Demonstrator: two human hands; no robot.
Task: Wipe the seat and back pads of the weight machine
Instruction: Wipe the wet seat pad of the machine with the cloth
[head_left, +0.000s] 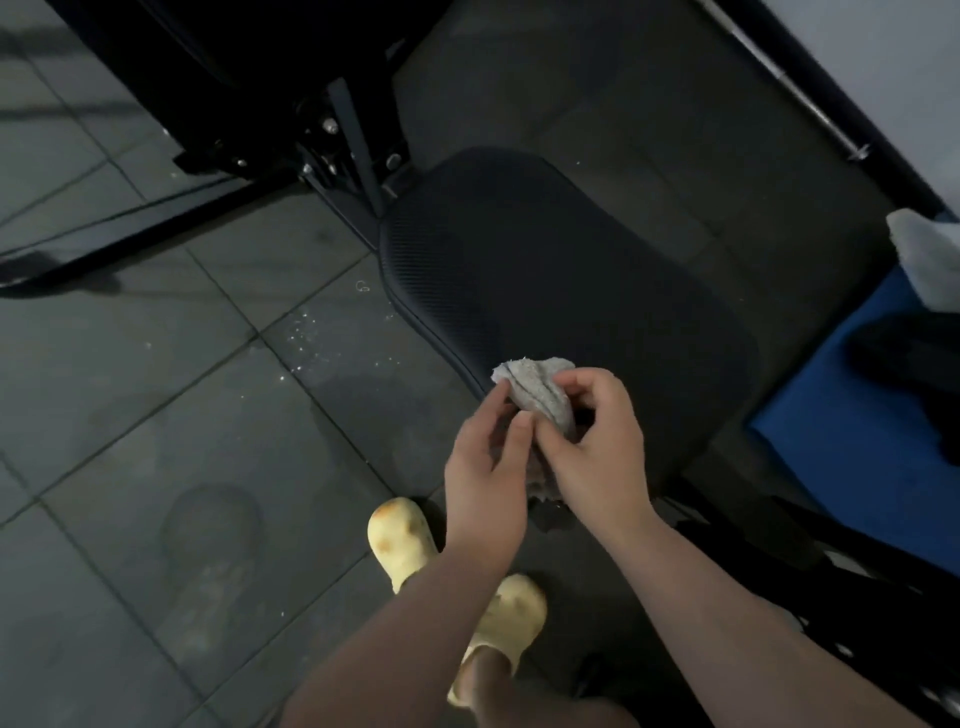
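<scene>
1. Nearest the camera, two bare forearms reach forward over yellow clogs (402, 540) on the tiled floor (156, 415).
2. The left hand (485, 467) and right hand (592, 441) both pinch a bunched grey cloth (535, 389), apparently refolding it for a fresh wiping face.
3. The cloth hangs over the near edge of the dark seat pad (545, 270); the back pad cannot be made out.

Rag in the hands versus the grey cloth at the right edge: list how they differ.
The rag is bunched, held by both hands, left hand and right hand, above the seat; the cloth lies unheld, cut off by the frame. The rag looks speckled, the cloth plain. Both are greyish.
</scene>
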